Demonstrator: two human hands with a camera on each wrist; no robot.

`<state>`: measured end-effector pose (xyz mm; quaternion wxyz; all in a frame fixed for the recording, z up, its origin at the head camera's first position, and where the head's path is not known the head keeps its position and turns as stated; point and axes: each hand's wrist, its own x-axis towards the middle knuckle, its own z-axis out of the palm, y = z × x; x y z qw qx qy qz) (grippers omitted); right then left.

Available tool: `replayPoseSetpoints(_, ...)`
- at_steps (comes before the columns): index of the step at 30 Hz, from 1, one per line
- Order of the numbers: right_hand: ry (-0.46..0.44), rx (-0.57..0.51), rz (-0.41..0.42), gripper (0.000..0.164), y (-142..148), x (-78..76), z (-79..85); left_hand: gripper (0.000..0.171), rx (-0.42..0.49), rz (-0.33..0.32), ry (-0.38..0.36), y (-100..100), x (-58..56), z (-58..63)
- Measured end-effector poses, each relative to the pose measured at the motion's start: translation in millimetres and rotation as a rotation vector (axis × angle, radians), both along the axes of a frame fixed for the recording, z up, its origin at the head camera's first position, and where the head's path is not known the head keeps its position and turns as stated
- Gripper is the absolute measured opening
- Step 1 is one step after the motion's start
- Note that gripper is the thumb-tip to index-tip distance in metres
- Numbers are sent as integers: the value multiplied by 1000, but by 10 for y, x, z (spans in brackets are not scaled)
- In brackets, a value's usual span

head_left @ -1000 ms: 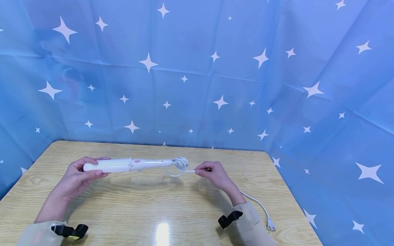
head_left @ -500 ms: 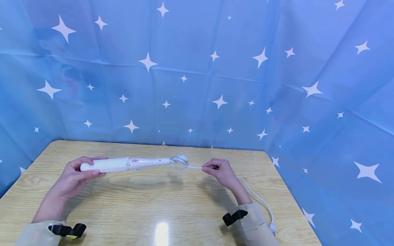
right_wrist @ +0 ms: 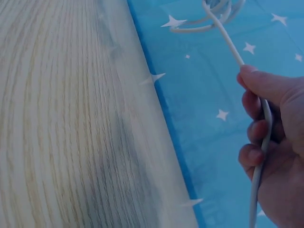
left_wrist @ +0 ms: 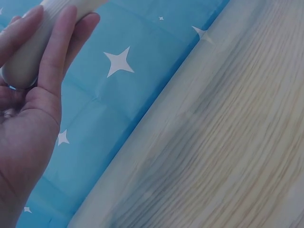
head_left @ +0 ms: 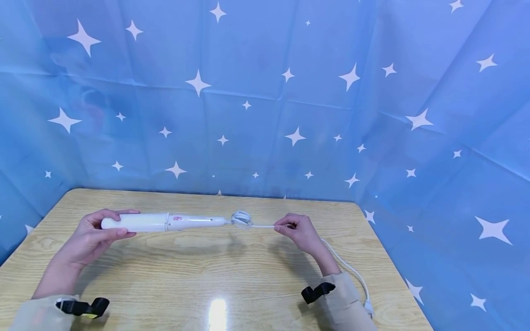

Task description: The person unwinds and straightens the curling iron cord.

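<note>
My left hand (head_left: 93,232) grips the thick rounded end of a white hair curling iron (head_left: 149,222), thumb on one side and fingers on the other. The iron is held level above the table, its slim handle with a pink switch pointing right. From the handle runs a white power cord (head_left: 262,226), with a small coiled bundle (head_left: 242,218) close to the handle. My right hand (head_left: 300,233) pinches the cord between thumb and forefinger; in the right wrist view the other fingers curl around the cord (right_wrist: 230,42). The left wrist view shows the rounded end (left_wrist: 21,69) against the palm.
Past the right hand, the cord's tail curves down to a white plug (head_left: 368,307) near my right sleeve. The wooden table (head_left: 198,276) ends at a blue curtain (head_left: 265,115) with white stars, behind and at the right. Black cameras sit on both wrists.
My right hand has moved right, drawing the cord straight and taking up a loose loop under the bundle. My left hand has shifted slightly left with the curling iron. The plug has shifted slightly.
</note>
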<state>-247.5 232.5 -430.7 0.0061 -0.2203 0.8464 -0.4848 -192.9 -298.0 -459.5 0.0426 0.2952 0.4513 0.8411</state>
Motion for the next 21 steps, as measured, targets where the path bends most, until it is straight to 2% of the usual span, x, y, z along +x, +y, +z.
replayPoseSetpoints(5, -9, 0, -9, 10, 51, -5, 11, 52, 23, -18, 0, -20, -2, -28)
replayPoseSetpoints(11, 36, 21, 23, 12, 84, -7, 80, 52, 98, -45, -8, -24, 2, -27)
replayPoseSetpoints(18, 39, 85, 90, 12, 130, -24, 132, 50, 53, -33, -2, -48, 10, -29)
replayPoseSetpoints(21, 40, 103, 78, 13, 173, -25, 137, 49, 60, -27, -3, -88, 26, -45)
